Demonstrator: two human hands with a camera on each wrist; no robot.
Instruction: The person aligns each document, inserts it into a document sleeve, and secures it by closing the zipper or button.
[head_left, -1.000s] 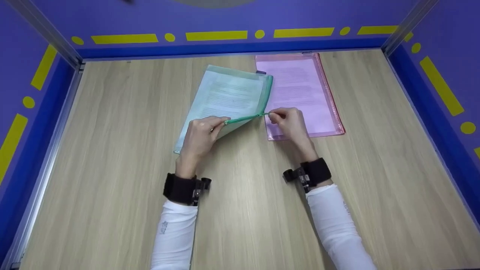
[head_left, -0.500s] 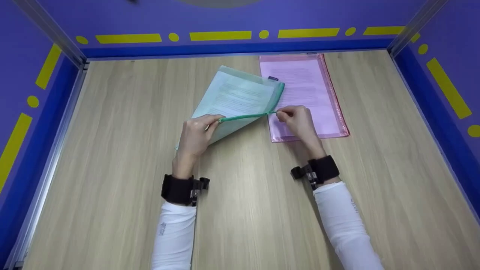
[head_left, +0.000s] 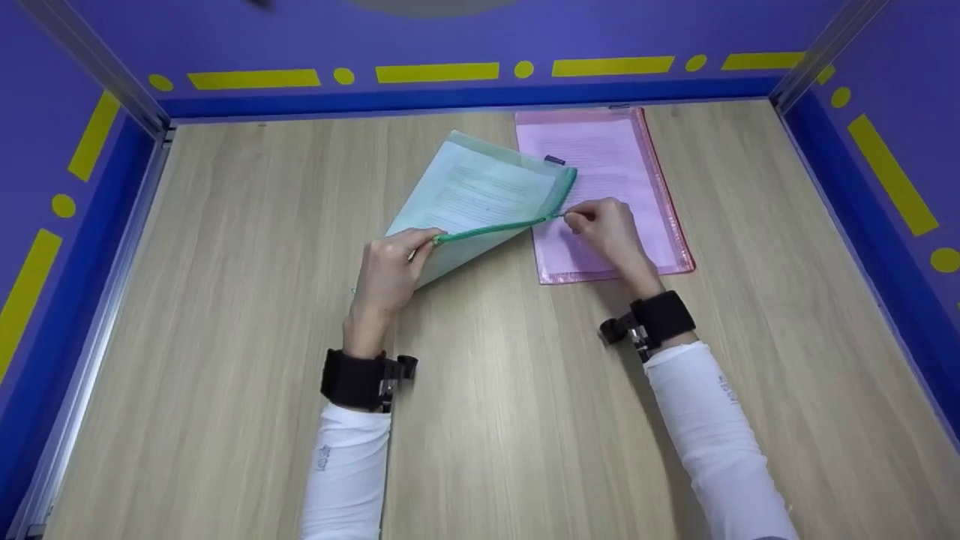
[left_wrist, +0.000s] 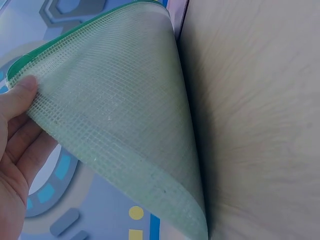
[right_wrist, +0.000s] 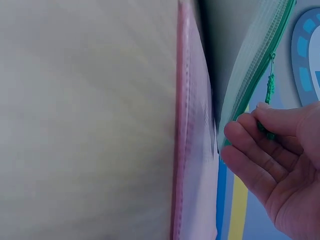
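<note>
A green mesh zipper pouch (head_left: 480, 184) with a printed sheet inside is lifted along its zipper edge, its near side curving up off the table. My left hand (head_left: 391, 268) pinches the near end of that green zipper, thumb on the mesh in the left wrist view. Between thumb and fingers, my right hand (head_left: 609, 231) pinches the braided green zipper pull (right_wrist: 270, 89), which hangs from the slider partway along the edge. Beneath the right hand lies a pink zipper pouch (head_left: 592, 251), flat, also with a printed sheet inside; the green pouch's far corner overlaps it.
The wooden table (head_left: 480, 420) is bordered by blue-purple panels (head_left: 450, 37) with yellow marks at the back and both sides. A metal rail (head_left: 97, 337) runs along the left edge. The pink pouch lies close to the back panel.
My right hand has moved right and away from me along the zipper with the pull. The left hand has shifted slightly left, and the green pouch has turned and lifted more.
</note>
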